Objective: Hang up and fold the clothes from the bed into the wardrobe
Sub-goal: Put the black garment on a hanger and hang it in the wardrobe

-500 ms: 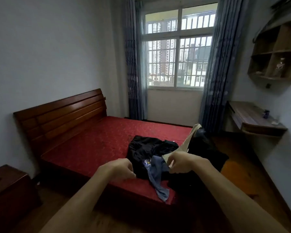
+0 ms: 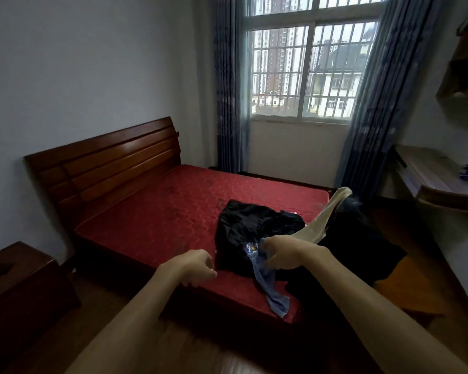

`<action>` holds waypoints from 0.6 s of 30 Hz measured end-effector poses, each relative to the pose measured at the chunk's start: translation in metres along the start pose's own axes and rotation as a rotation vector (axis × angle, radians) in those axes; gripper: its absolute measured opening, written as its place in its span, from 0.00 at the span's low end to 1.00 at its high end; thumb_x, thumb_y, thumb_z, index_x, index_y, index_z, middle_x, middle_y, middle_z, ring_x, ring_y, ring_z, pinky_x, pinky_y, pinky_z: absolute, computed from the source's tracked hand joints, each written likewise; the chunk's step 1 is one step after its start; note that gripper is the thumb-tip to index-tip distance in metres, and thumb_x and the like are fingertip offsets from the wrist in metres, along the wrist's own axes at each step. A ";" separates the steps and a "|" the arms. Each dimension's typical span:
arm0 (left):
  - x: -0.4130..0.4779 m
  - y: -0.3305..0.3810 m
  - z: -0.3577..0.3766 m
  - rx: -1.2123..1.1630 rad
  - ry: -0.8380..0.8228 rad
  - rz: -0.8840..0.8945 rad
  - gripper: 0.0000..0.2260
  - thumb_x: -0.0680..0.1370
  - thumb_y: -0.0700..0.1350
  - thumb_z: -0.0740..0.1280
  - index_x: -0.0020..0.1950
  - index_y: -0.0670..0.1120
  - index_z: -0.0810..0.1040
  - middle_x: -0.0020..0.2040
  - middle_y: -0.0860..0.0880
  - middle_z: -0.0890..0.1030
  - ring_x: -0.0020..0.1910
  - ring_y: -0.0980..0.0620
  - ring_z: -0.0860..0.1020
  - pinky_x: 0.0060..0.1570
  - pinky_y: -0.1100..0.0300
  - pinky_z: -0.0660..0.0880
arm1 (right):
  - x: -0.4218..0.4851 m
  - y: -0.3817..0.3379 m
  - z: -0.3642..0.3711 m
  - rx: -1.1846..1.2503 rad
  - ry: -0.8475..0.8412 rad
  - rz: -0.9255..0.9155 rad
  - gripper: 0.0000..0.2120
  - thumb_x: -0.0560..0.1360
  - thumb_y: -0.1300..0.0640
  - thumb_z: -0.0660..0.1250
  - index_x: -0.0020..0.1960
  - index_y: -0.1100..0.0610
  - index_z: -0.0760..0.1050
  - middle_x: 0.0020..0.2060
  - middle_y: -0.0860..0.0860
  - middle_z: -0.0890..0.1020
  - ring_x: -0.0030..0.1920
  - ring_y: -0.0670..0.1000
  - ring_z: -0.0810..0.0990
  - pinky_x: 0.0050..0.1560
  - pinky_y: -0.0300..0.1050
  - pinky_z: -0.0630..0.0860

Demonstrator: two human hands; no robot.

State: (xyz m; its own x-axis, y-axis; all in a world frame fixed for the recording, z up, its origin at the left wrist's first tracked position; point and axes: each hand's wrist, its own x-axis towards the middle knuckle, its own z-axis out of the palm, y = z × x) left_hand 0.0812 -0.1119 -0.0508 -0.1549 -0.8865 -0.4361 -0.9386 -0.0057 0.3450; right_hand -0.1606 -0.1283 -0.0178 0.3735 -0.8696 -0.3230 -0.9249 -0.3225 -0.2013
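R hand (image 2: pixel 281 255) grip pinches blue garment (image 2: pixel 276 300) by its top end, centre-right of frame, long axis trailing down-right to the bed (image 2: pixel 152 225) edge, beside dark clothes pile (image 2: pixel 243 225), w/ L hand (image 2: pixel 196 267) loosely curled & empty just left.

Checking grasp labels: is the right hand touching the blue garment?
Touching. The head view shows the right hand curled round the upper end of the blue garment; the rest of the garment lies on the bed.
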 end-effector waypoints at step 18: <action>0.226 0.101 -0.038 -0.011 -0.025 -0.047 0.15 0.80 0.47 0.61 0.64 0.46 0.79 0.59 0.49 0.82 0.55 0.52 0.81 0.57 0.56 0.79 | 0.166 0.194 -0.050 0.165 -0.014 0.026 0.21 0.78 0.55 0.65 0.69 0.59 0.72 0.64 0.54 0.78 0.62 0.56 0.77 0.61 0.49 0.75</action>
State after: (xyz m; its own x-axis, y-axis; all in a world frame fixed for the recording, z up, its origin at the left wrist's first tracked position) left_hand -0.0365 -0.3306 -0.0829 -0.1190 -0.8731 -0.4729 -0.9414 -0.0522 0.3333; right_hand -0.2819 -0.3536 -0.0642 0.3520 -0.8709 -0.3429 -0.9103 -0.2334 -0.3418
